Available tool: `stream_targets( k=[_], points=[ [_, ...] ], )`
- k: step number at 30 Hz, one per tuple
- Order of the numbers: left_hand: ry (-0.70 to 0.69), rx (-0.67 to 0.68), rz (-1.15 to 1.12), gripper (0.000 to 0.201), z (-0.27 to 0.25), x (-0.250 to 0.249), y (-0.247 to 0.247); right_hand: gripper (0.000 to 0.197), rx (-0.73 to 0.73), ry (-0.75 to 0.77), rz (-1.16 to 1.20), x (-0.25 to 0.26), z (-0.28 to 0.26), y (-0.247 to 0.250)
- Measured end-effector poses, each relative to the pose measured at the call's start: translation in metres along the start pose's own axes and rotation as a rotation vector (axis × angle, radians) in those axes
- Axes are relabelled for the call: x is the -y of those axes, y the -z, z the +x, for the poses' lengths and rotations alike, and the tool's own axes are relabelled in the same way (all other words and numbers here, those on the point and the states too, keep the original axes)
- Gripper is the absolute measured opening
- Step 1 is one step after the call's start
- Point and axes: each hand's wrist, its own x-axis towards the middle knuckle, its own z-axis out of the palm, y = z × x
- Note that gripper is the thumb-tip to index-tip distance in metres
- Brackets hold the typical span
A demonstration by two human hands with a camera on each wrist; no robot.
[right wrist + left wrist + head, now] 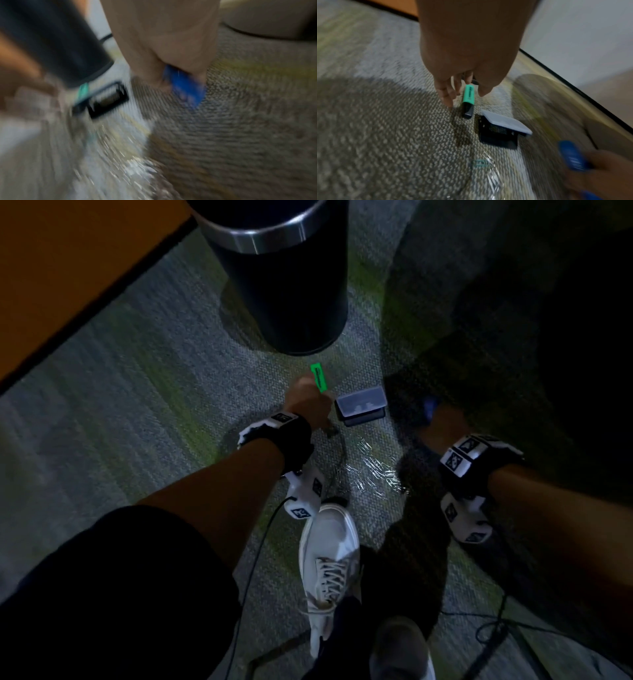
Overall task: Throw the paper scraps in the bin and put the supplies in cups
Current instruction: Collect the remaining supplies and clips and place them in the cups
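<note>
One green highlighter with a dark cap lies on the grey carpet just under the left hand, whose fingers hang straight and relaxed, holding nothing. Beside it sits a small black box with a pale lid; the right hand grips a blue marker.

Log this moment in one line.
left hand: reaching for green highlighter on carpet | right hand: holds blue marker
</note>
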Motion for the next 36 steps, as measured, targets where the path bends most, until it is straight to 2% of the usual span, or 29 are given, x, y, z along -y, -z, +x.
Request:
stream_targets(
  k=[2,4,7,8,11,14,18,21,25,27,29,36],
  points=[
    [0.098,0.009,-0.080,0.036,0.006,0.004,-0.004,0.042,-0.080,-0.030,0.132,0.003,0.002,0.010],
    [0.130,0.006,-0.089,0.043,0.011,0.009,-0.011,0.038,-0.135,-0.003,0.256,0.016,0.002,0.018],
    [0.152,-0.008,0.003,0.061,0.015,0.014,-0.024,0.033,-0.089,-0.009,0.382,0.045,0.002,0.019],
    [0.147,0.002,0.052,0.060,0.017,0.014,-0.027,0.034,-0.057,-0.035,0.428,0.053,0.006,0.015],
    [0.071,0.050,0.165,0.041,0.014,0.012,-0.028,0.046,0.057,-0.084,0.534,0.070,0.015,0.004],
    [0.053,0.092,0.152,0.036,0.006,0.015,-0.026,0.053,0.107,-0.173,0.522,0.072,0.022,-0.005],
    [0.133,0.143,0.066,0.035,-0.014,0.029,-0.007,0.047,0.154,-0.204,0.538,0.068,0.014,0.010],
    [0.145,0.118,-0.006,0.031,-0.031,0.035,0.017,0.040,0.117,-0.152,0.410,0.067,-0.003,0.036],
    [0.105,0.085,-0.093,0.035,-0.041,0.037,0.041,0.030,0.052,-0.001,0.246,0.066,-0.017,0.049],
    [0.070,0.072,-0.134,0.043,-0.041,0.036,0.041,0.027,0.054,0.058,0.221,0.065,-0.017,0.050],
    [0.067,0.075,-0.129,0.041,-0.042,0.031,0.037,0.024,0.047,0.067,0.245,0.065,-0.014,0.047],
    [0.080,0.110,-0.139,0.038,-0.046,0.022,0.018,0.049,0.088,0.142,0.272,0.070,-0.022,0.031]
  ],
)
